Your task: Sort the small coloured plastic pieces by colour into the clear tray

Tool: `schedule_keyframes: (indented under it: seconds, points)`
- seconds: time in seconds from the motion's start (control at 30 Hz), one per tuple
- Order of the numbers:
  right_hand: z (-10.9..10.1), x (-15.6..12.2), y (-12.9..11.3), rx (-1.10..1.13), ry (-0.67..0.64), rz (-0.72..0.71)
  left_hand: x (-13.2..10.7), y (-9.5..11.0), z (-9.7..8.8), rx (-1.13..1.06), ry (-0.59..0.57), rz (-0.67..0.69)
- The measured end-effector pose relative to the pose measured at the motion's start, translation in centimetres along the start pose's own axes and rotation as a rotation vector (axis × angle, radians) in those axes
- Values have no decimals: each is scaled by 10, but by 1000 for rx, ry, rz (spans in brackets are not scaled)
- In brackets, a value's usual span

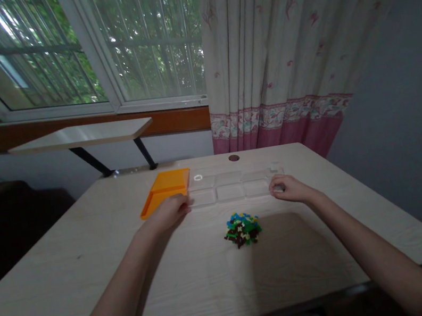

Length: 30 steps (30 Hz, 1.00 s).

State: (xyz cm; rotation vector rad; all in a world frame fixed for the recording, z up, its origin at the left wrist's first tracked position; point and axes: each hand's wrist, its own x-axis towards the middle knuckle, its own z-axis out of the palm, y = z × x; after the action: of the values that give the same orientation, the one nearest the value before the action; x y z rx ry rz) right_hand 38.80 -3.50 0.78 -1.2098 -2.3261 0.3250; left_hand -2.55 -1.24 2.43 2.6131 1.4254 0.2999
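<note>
My left fingers (pixel 181 201) and right fingers (pixel 277 181) pinch the clear tray (pixel 230 192) by its ends, long axis between them; bricks (pixel 242 229) lie on its near side.

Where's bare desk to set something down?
Free: desk left of the left forearm; desk right of the right forearm; the strip between brick pile and near edge. Crowded: far middle, with orange tray, clear tray, and left hand and right hand at the clear tray's ends.

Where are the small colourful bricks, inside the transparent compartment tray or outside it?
Outside: the bricks lie heaped on the tabletop, on the near side of the compartment tray.
</note>
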Motion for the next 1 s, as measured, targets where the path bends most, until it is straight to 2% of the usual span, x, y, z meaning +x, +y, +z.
schedule_keyframes:
  seconds: [0.1, 0.27, 0.43, 0.7, 1.0]
  points:
    - [1, -1, 0, -8, 0, 4, -4, 7, -3, 28, 7, -30]
    - [1, -3, 1, -47, 35, 27, -3, 38, -4, 96, 135, 37]
    - [2, -4, 0, -45, 33, 41, 17, 67, 9, 92, 79, 177]
    - [4, -3, 3, -15, 21, 17, 32, 68, 27, 40, 107, 188]
    - [2, -1, 4, 2, 16, 33, 33, 74, 24, 30, 119, 161]
